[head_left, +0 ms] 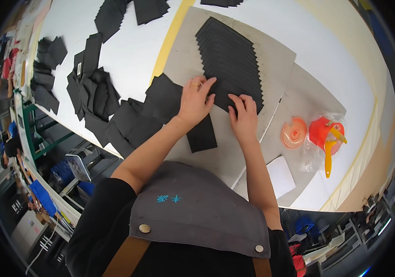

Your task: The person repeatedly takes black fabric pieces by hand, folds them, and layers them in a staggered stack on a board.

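In the head view, a fanned stack of black pieces [229, 57] lies on the worktop [133, 60], upper centre. The left hand [196, 100] and right hand [244, 115] are at its near end, fingers loosely bent; whether either pinches a piece I cannot tell. A red pot [318, 131] stands at right.

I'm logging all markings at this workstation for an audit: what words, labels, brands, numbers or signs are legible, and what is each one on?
"丰源": blue characters on the grey apron, upside down in this view; my best reading.
White label on a dark piece at left: too small to read.
Tub, lid: no readable text.
Background: too blurred to read.
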The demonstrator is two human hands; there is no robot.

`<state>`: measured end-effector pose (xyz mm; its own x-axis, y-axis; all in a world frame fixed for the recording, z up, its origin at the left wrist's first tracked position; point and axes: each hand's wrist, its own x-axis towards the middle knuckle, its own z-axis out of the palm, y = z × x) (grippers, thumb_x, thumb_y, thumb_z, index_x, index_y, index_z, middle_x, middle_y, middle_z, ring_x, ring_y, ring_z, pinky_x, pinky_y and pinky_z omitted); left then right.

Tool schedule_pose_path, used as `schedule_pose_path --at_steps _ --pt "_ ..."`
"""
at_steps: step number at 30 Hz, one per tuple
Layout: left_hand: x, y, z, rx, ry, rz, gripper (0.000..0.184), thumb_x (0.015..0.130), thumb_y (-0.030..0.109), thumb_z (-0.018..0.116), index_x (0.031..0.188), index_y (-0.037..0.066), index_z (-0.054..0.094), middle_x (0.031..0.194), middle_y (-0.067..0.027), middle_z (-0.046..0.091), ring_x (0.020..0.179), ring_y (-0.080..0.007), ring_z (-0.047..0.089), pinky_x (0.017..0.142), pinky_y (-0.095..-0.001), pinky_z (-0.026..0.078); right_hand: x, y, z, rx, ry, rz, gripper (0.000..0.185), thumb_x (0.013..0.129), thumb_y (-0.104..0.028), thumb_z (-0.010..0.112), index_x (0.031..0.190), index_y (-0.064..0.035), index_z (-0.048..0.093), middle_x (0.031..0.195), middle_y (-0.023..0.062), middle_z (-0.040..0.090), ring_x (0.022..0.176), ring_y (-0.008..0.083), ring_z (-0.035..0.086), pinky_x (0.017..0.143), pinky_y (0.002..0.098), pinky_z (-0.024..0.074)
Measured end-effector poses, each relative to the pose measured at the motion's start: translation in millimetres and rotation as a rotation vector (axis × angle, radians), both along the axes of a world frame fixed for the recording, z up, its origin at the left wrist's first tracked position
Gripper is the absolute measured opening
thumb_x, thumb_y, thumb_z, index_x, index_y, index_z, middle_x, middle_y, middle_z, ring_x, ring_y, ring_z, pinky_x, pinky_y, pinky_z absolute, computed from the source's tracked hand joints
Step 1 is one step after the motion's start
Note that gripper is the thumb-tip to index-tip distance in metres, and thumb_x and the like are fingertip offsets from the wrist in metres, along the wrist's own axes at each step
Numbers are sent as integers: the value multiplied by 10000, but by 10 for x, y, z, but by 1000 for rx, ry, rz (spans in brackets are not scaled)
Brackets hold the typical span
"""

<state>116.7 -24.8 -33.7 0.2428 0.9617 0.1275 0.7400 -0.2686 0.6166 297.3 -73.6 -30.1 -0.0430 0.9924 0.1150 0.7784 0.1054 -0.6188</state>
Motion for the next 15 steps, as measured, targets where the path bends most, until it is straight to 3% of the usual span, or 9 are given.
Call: schedule_pose_path --at_steps 3,8,11,12,15 --pt "-417 -27 61 95 148 146 575 735 109 726 1283 80 554 1213 -156 507 1133 -366 459 971 -478 382 -7 -10 -7 -38 18 -8 371 818 -55 689 1172 -159 640 1065 53 522 924 254 542 766 382 501" --pt "-1097 -91 89 -120 324 363 571 768 178 781 1271 32 554 1247 -199 495 1148 -388 478 983 -445 427 -15 -12 6 -33 9 -5 364 823 -52 687 1169 -157 643 1059 50 521 921 252 541 765 380 498" --pt "-1228 -17 132 -272 199 375 557 775 165 785 1266 30 558 1257 -198 502 1123 -376 518 957 -425 451 -20 -9 10 -10 6 4 359 821 -53 688 1164 -153 647 1057 53 521 929 255 544 766 380 500" --pt "-1210 2 168 -236 220 391 534 783 141 779 1257 31 559 1138 -195 576 1053 -365 578 907 -417 481 -19 -11 13 -12 -7 3 357 821 -54 688 1162 -152 648 1058 55 522 935 258 545 769 382 500" --pt "-1199 51 223 -289 162 472 447 786 136 773 1184 21 603 1024 -183 636 986 -351 623 844 -416 505 -19 -2 -9 -19 -24 8 356 819 -55 689 1159 -150 650 1058 60 524 947 261 547 785 385 497"
